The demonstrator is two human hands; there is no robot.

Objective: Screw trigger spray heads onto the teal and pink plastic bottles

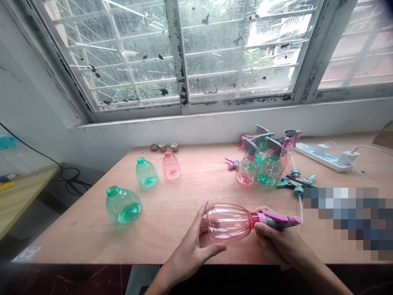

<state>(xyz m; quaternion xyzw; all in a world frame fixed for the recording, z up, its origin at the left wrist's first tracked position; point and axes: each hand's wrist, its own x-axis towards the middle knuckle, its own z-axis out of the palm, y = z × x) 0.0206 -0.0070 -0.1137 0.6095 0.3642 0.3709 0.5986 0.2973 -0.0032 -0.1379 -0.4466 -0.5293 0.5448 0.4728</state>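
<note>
A clear pink spray bottle [229, 223] lies sideways above the table's front, its base to the left. My left hand [196, 237] cups that base, thumb below and fingers behind it. At the neck, my right hand [273, 235] grips the pink and grey spray head [278, 219], thumb and fingers closed around its collar. The head sits against the bottle's neck; whether it is screwed tight I cannot tell. Left of my hands stand open-necked bottles: a large green one [123, 206], another green one [146, 173] and a pink one [171, 166].
Bottles with spray heads, including a pink one [246, 170] and a green one [270, 169], stand at the back right. Loose teal and grey spray heads [296, 180] lie before a white power strip [322, 157]. Small dice-like blocks [174, 147] sit by the wall.
</note>
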